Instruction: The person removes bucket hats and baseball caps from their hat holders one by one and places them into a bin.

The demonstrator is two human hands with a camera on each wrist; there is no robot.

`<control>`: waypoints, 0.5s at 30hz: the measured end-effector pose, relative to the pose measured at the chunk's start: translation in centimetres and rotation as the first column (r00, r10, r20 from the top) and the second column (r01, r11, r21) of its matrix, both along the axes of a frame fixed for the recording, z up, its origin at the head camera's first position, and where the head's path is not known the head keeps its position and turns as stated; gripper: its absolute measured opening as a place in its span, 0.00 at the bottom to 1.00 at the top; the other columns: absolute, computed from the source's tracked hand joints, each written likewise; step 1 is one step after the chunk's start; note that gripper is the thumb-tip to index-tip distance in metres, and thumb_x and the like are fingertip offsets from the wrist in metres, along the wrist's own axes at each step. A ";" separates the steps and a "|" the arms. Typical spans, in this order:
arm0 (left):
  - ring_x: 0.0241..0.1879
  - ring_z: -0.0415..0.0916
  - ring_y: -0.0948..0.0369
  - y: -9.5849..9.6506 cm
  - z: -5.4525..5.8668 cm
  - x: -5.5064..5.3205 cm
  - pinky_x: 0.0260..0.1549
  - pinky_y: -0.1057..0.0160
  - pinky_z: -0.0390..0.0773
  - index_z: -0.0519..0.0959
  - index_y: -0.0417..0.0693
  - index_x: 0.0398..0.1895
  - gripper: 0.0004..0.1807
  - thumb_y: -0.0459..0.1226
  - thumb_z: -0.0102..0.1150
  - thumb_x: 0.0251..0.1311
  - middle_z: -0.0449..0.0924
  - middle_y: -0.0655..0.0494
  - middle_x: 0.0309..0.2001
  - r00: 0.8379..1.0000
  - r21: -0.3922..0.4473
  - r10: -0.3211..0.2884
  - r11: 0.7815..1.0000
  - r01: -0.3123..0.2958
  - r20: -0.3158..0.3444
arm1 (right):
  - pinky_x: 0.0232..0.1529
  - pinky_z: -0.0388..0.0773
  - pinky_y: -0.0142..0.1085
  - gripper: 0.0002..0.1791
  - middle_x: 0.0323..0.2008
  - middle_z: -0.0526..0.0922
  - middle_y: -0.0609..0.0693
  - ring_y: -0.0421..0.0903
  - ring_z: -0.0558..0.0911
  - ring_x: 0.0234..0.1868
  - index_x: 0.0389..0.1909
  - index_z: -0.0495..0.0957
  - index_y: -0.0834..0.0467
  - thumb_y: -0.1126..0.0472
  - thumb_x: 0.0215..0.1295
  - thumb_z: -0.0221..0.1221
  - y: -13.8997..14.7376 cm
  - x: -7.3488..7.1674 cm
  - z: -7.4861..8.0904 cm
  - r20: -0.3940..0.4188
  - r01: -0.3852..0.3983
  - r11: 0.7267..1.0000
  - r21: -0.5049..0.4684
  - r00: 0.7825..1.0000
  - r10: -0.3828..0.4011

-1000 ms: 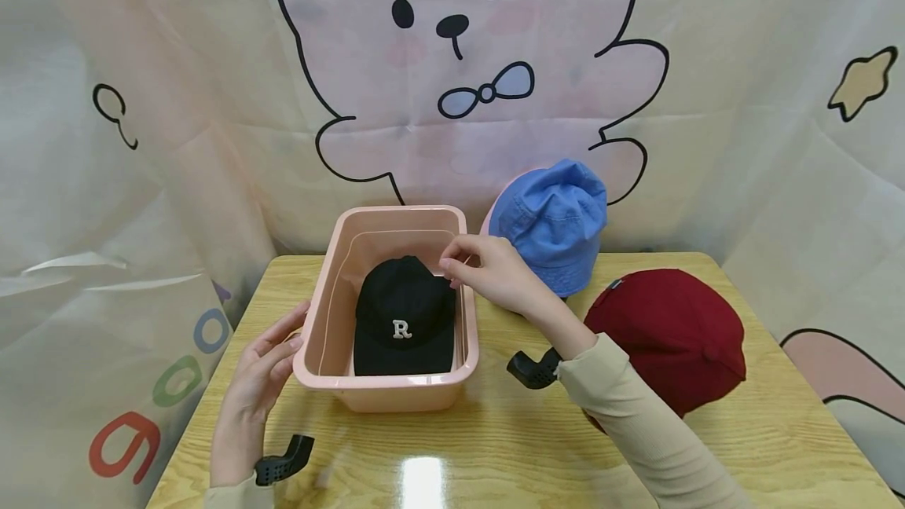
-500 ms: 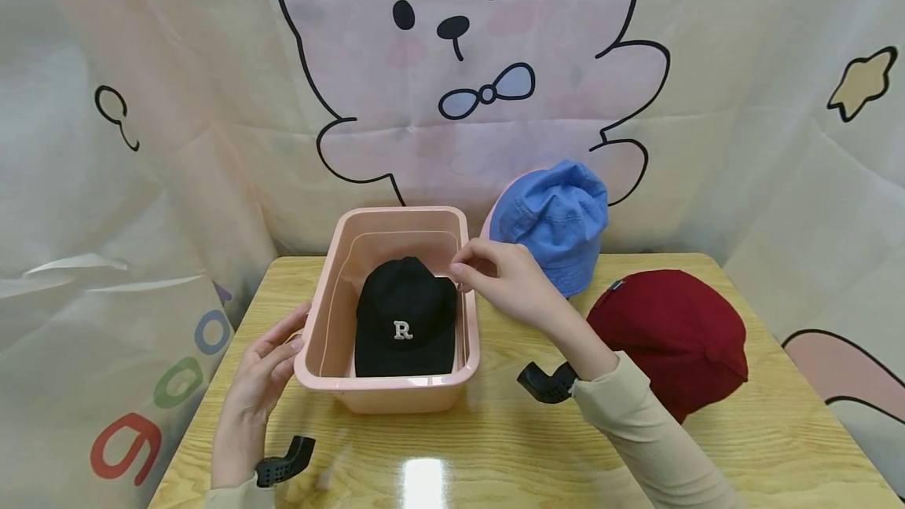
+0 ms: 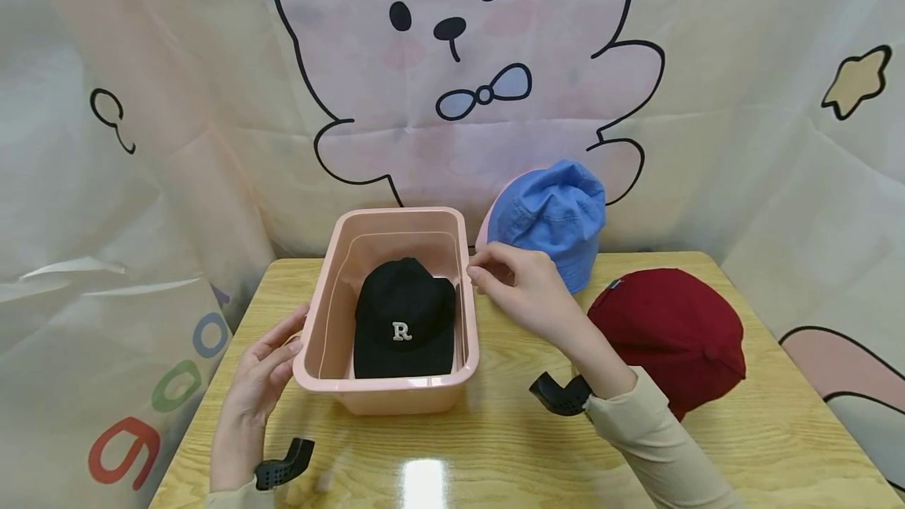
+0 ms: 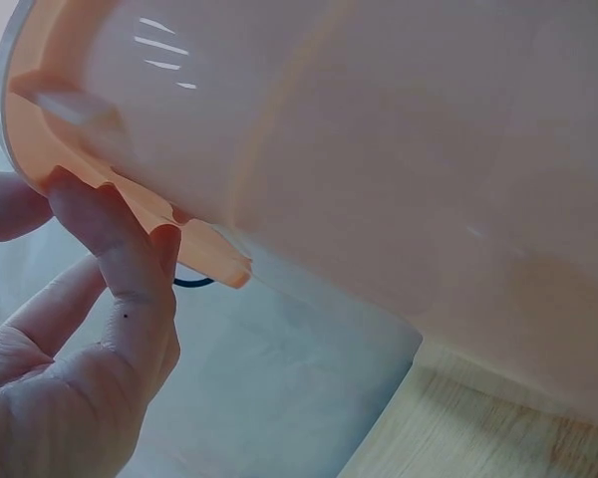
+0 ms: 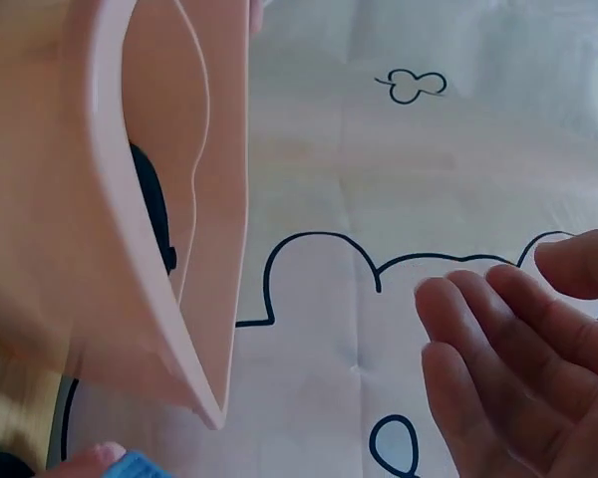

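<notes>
Pink bin [image 3: 396, 401] contains a black cap [image 3: 404, 313]; left hand [image 3: 256, 375] grips its left rim. Right hand [image 3: 530, 289]: fingers loosely bent, holding nothing, near the right rim.

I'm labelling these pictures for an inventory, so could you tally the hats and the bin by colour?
Black: 1 (baseball cap)
Blue: 1 (cloth hat)
Dark red: 1 (soft hat)
Pink: 1 (plastic bin)
Total: 4, leaving out the pink edge behind the cloth hat; I can't tell whether it belongs to that hat.
</notes>
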State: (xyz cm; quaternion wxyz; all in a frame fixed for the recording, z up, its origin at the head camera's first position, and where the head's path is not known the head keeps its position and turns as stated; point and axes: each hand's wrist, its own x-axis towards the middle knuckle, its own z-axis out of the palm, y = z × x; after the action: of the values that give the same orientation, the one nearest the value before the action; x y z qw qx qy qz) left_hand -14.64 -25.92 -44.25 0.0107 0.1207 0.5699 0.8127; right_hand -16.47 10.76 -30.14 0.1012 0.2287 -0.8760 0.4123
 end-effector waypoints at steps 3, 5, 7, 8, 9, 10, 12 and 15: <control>0.51 0.80 0.65 0.0 0.0 0.0 0.48 0.69 0.80 0.76 0.51 0.61 0.24 0.24 0.42 0.67 0.79 0.61 0.53 1.000 0.001 -0.001 1.000 0.001 0.007 | 0.35 0.75 0.32 0.04 0.29 0.83 0.44 0.40 0.77 0.31 0.38 0.81 0.51 0.58 0.66 0.59 0.5 0.2 -0.2 -0.036 0.037 0.999 0.017 0.999 -0.036; 0.51 0.80 0.65 0.0 0.0 0.0 0.48 0.69 0.80 0.76 0.51 0.61 0.24 0.24 0.42 0.67 0.79 0.61 0.53 1.000 0.000 -0.002 1.000 0.002 0.007 | 0.35 0.77 0.33 0.04 0.30 0.84 0.43 0.39 0.77 0.31 0.37 0.81 0.51 0.58 0.65 0.60 0.8 0.3 -0.3 -0.060 0.059 0.998 0.023 0.997 -0.058; 0.51 0.80 0.65 -0.1 0.0 0.0 0.47 0.69 0.80 0.76 0.50 0.61 0.24 0.24 0.42 0.67 0.79 0.61 0.53 1.000 0.001 -0.003 1.000 0.003 0.003 | 0.36 0.79 0.35 0.03 0.32 0.85 0.44 0.39 0.79 0.31 0.37 0.81 0.52 0.58 0.65 0.60 1.1 0.5 -0.4 -0.085 0.081 0.996 0.025 0.993 -0.078; 0.51 0.80 0.65 -0.1 -0.1 0.0 0.47 0.69 0.80 0.76 0.50 0.61 0.24 0.24 0.42 0.67 0.79 0.61 0.53 1.000 0.000 -0.004 1.000 0.004 0.001 | 0.37 0.79 0.36 0.03 0.32 0.85 0.44 0.39 0.79 0.31 0.37 0.81 0.52 0.59 0.65 0.60 1.2 0.6 -0.5 -0.097 0.091 0.995 0.025 0.991 -0.089; 0.51 0.80 0.65 -0.1 -0.1 0.0 0.47 0.69 0.80 0.76 0.50 0.61 0.24 0.24 0.42 0.67 0.79 0.61 0.53 1.000 0.003 -0.005 1.000 0.005 0.000 | 0.37 0.80 0.37 0.03 0.32 0.85 0.44 0.39 0.80 0.32 0.37 0.81 0.52 0.59 0.65 0.60 1.4 0.7 -0.7 -0.108 0.101 0.995 0.025 0.989 -0.098; 0.51 0.80 0.65 -0.1 -0.1 0.0 0.47 0.69 0.80 0.76 0.51 0.61 0.24 0.24 0.41 0.67 0.79 0.61 0.53 1.000 0.005 -0.006 1.000 0.006 -0.001 | 0.38 0.81 0.38 0.03 0.33 0.86 0.44 0.39 0.81 0.32 0.37 0.81 0.52 0.59 0.65 0.60 1.6 0.9 -0.8 -0.120 0.112 0.993 0.025 0.987 -0.108; 0.51 0.80 0.65 -0.1 -0.1 0.0 0.48 0.69 0.80 0.76 0.51 0.61 0.25 0.24 0.41 0.67 0.80 0.61 0.53 1.000 0.012 -0.008 1.000 0.008 -0.002 | 0.39 0.81 0.38 0.03 0.33 0.86 0.44 0.38 0.82 0.33 0.37 0.81 0.53 0.59 0.65 0.60 2.0 1.2 -1.0 -0.141 0.128 0.992 0.021 0.982 -0.124; 0.51 0.80 0.65 0.0 -0.1 0.0 0.48 0.69 0.80 0.76 0.50 0.61 0.25 0.23 0.41 0.67 0.79 0.61 0.53 1.000 0.017 -0.011 1.000 0.011 -0.008 | 0.39 0.82 0.37 0.04 0.34 0.85 0.43 0.37 0.82 0.34 0.38 0.81 0.53 0.60 0.64 0.61 2.5 1.6 -1.3 -0.172 0.140 0.990 0.012 0.976 -0.136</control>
State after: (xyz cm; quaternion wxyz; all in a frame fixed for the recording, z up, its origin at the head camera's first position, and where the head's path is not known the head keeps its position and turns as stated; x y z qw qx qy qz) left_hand -14.60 -25.96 -44.39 0.0121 0.1270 0.5623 0.8170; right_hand -14.87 13.28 -31.40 0.2016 0.2031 -0.8828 0.3725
